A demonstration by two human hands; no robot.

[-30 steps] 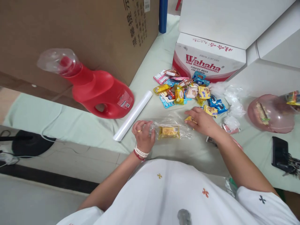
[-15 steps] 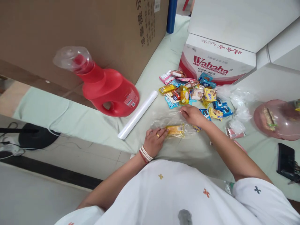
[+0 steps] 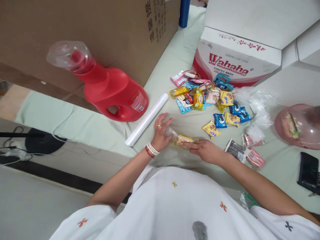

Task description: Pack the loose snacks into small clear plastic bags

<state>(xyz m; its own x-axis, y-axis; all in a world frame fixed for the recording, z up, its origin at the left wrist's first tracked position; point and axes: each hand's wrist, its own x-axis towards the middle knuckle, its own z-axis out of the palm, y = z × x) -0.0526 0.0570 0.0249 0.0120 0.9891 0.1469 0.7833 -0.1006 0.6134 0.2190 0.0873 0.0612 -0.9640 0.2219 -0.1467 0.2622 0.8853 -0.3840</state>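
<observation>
A yellow snack pack (image 3: 186,138), wrapped in crumpled clear plastic, lies crosswise in front of me at the table's near side. My right hand (image 3: 206,150) has its fingers closed over the right end of it. Beside the left end is my left hand (image 3: 161,133), its fingers raised and spread; its thumb side comes up to the plastic, and I cannot tell whether it touches. Just beyond lies a loose heap of small wrapped snacks, among them a yellow packet (image 3: 211,129) and a blue packet (image 3: 220,120).
A white roll (image 3: 147,119) lies left of my hands, beside a red jug (image 3: 117,95) and a big brown carton (image 3: 100,33). A Wahaha box (image 3: 232,63) stands behind the snacks. Rightward are crumpled clear bags (image 3: 261,106), a pink transparent bowl (image 3: 287,140) and a black phone (image 3: 308,170).
The clear plastic, spread loosely before, is now gathered round the yellow snack. My right hand came down and nearer onto it; my left hand lifted off and opened.
</observation>
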